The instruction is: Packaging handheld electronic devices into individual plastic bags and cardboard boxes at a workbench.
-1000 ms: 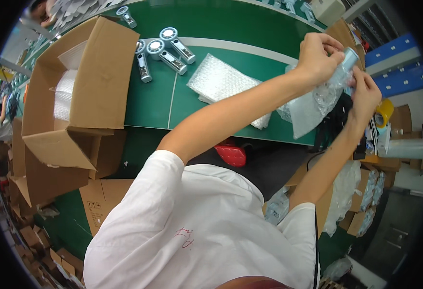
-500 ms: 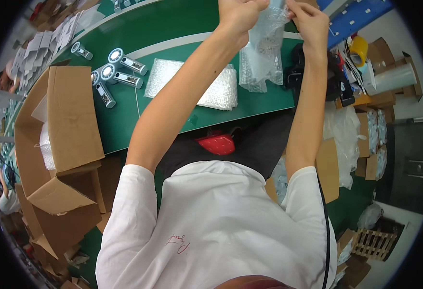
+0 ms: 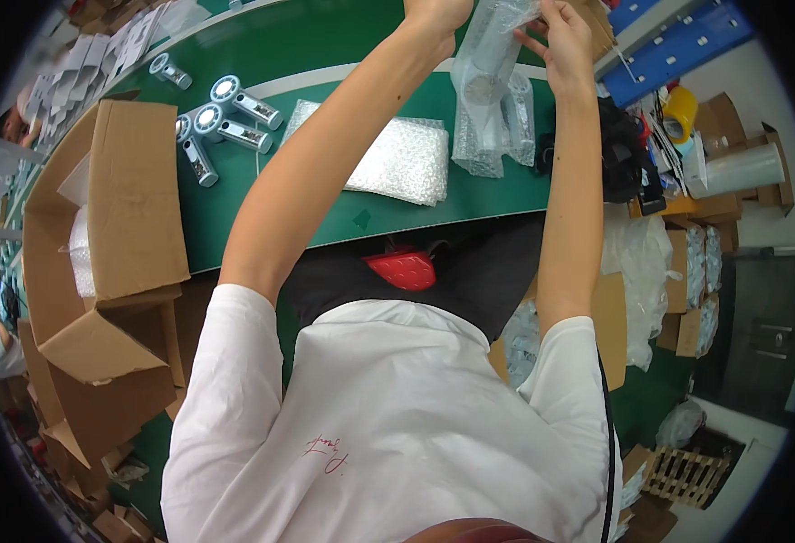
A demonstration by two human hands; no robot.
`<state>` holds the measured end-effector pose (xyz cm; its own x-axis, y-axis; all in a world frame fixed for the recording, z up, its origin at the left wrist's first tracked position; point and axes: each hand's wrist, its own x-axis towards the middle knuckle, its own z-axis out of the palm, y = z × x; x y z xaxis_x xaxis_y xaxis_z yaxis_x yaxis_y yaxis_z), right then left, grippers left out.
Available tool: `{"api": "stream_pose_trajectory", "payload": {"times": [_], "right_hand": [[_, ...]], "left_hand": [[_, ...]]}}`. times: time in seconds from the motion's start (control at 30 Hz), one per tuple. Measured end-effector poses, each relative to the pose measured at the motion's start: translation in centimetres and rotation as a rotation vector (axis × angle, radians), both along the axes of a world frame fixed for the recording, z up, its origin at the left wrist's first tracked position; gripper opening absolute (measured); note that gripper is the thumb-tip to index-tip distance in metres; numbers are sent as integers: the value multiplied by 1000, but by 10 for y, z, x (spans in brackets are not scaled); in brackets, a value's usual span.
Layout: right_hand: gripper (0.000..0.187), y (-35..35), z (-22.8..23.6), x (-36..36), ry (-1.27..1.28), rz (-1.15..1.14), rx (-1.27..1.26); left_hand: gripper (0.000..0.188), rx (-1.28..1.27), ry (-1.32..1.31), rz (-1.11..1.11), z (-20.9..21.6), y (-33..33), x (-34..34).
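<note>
The left hand [image 3: 437, 12] is at 12 o'clock in the view, cut off by the upper rim; its fingers run out of sight, so I cannot tell whether they are spread or pressed together, or what they hold. The right hand [image 3: 568, 43] is at 1 o'clock, its thumb and forefinger brought together on the upper right edge of a clear bubble-wrap bag [image 3: 481, 128], pinching it. 1 more finger of that hand is bent out toward 8 o'clock, close against the bag's side.

The bag extends below the hands over the green table [image 3: 225, 213]: its body lies at 5 o'clock from the left hand and 7 o'clock from the right fingertips. Through the film show a round disc [image 3: 483, 89] and a pale tube [image 3: 521, 110]; folds hide whether they form 1 piece.

Just past the left forearm, toward 12 o'clock, lies a flat stack of bubble wrap [image 3: 407, 163]. Between 10 and 11 o'clock are 4 pale blue round-headed devices [image 3: 234, 129], 3 grouped closely and 1 apart. An open carton [image 3: 139, 195] stands between 9 and 10 o'clock, and a yellow tape roll [image 3: 680, 113] is at 2 o'clock.
</note>
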<state>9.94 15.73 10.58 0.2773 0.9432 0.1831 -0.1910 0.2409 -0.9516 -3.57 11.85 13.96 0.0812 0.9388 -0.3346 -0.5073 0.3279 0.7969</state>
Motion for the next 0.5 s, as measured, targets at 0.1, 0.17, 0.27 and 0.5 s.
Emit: {"api": "stream_pose_trajectory", "payload": {"times": [0.1,0.17,0.27,0.5], "right_hand": [[18,5,-3,-22,38,156,-3],[18,14,-9,-31,80,281,-5],[15,50,-44,-17,163,435,66],[15,51,-104,-16,484,324,-4]], "left_hand": [[31,541,176,364,-41,23,-29],[30,295,417,408,-42,29,-36],[28,387,643,348,-56,34,-67],[20,477,1500,373,-113,82,-226]]}}
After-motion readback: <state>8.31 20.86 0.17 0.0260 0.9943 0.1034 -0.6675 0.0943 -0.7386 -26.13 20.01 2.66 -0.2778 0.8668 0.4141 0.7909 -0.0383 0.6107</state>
